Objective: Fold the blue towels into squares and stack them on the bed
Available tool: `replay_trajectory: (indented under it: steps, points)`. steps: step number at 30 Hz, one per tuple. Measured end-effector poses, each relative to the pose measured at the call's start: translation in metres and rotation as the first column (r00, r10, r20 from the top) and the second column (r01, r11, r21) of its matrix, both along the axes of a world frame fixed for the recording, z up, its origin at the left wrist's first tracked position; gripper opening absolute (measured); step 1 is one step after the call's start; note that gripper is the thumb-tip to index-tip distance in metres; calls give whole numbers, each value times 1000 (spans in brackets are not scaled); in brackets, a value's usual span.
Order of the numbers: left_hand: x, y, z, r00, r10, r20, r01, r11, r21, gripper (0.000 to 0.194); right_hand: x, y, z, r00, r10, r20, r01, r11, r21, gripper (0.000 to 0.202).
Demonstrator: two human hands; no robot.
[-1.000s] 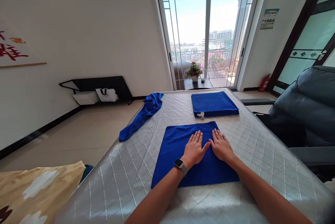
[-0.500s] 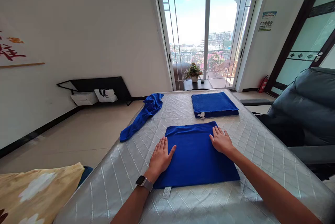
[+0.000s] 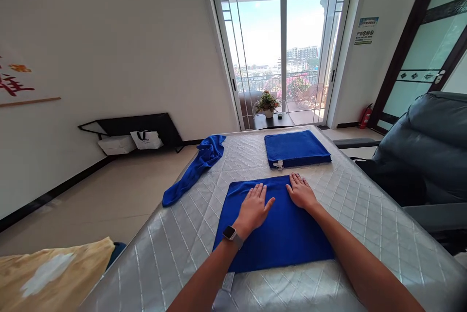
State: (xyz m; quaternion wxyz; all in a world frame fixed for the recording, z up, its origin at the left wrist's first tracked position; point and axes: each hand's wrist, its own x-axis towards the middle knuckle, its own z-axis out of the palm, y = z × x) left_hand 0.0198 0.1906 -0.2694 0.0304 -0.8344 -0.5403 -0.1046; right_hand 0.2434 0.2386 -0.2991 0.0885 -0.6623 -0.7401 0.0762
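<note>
A blue towel [image 3: 280,239] lies spread flat on the silver quilted mattress [image 3: 175,253], with a white tag at its near left edge. My left hand [image 3: 254,207] rests palm down on the towel's upper middle, fingers stretched out, a watch on the wrist. Flat at the far right corner of the same towel is my right hand [image 3: 302,191], its fingers also extended. Neither hand grips anything. Beyond them sits a neat stack of folded blue towels [image 3: 297,147], its tag facing me. A crumpled blue towel [image 3: 197,171] trails along the mattress's left edge.
A dark armchair [image 3: 430,147] stands close on the right. At lower left is a yellow patterned cloth [image 3: 80,266]. Past the far edge are a small table with a potted plant [image 3: 268,103] and a sliding glass door [image 3: 282,54]. A black rack [image 3: 142,127] lines the left wall.
My left hand has moved right, from the towel's left edge to its upper middle. My right hand has shifted slightly toward the towel's far right corner. The camera view has tilted a little.
</note>
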Motion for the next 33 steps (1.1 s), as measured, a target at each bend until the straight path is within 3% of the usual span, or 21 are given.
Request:
replay_trajectory:
  steps: [2, 4, 7, 10, 16, 19, 21, 25, 33]
  points:
    - [47, 11, -2, 989, -140, 54, 142, 990, -25, 72, 2, -1, 1, 1000, 16, 22, -16, 1000, 2, 66]
    - [83, 22, -5, 977, -190, 95, 194, 980, -37, 70, 4, -2, 2, 998, 41, 42, -41, 999, -4, 64]
    - [97, 37, -10, 985, -136, 103, 144, 986, -79, 68, 5, -2, 3, 998, 39, 40, -39, 999, -1, 63]
    - [63, 49, -16, 996, -59, 61, 63, 995, -72, 66, 2, -1, 5, 1000, -3, 17, 3, 1000, 8, 65]
    - [-64, 61, -24, 977, 209, -37, -211, 973, -91, 73, -1, 1, 5, 1000, -19, -10, 19, 1000, -6, 67]
    - [-104, 61, -28, 957, 289, -38, -291, 949, -118, 77, 0, 1, 4, 1000, -31, -2, 31, 999, -11, 67]
    - [-114, 62, -32, 953, 302, -17, -302, 946, -116, 78, 0, 2, 3, 1000, -30, 5, 30, 999, -16, 66]
    - [-113, 63, -36, 950, 311, 11, -308, 944, -116, 79, 2, 3, 4, 999, -26, 21, 26, 999, -23, 66]
    - [-110, 59, -31, 955, 298, 14, -293, 946, -135, 81, 4, 3, 3, 998, -27, 54, 29, 999, -25, 67]
